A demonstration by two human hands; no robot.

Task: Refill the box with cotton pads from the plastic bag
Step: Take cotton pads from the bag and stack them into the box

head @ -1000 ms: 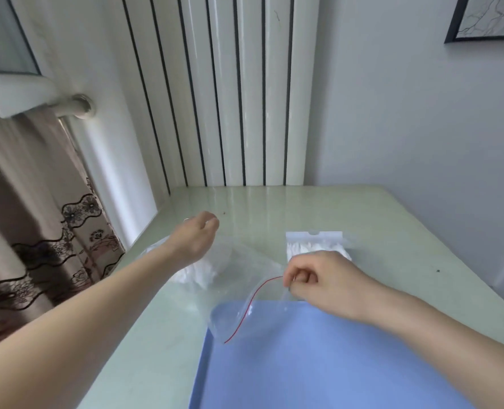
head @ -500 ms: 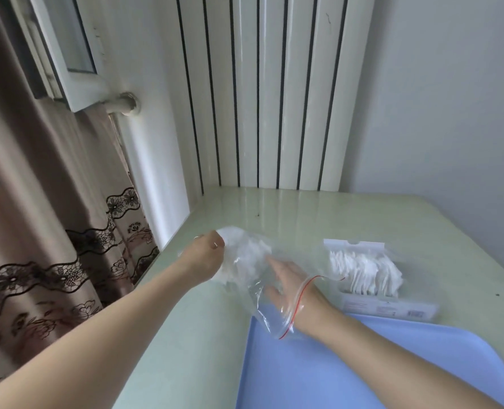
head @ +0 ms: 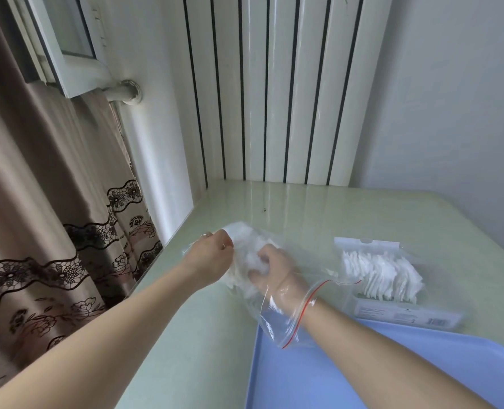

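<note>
We have our right hand (head: 270, 268) pushed deep inside the clear plastic bag (head: 277, 315), in past the wrist, so that the bag's red zip line (head: 305, 305) curves across our forearm. Through the film we see the fingers curled down around a white clump of cotton pads (head: 246, 249) at the bag's far end — a loose grab on a handful of them, though how many we cannot tell. Our left hand (head: 210, 255) sits just beside it on the outside, fingers bent and pinching the closed end of the bag against the pads; a thin ring shows on one finger.

The bag lies across the pale green table (head: 318, 208), its open mouth resting over the near left corner of a blue tray (head: 362, 376). The box (head: 392, 278) stands to the right of the bag, near it but apart from both hands, on the table just beyond the tray's far edge. It is clear-walled and open on top, with a white hang-tab flap at its back and a printed label along its near side — and a row of white pads already stands on edge inside it.

Behind the table rises a white ribbed radiator (head: 274, 93), and a brown curtain with black lace trim (head: 44, 219) hangs at the left.
</note>
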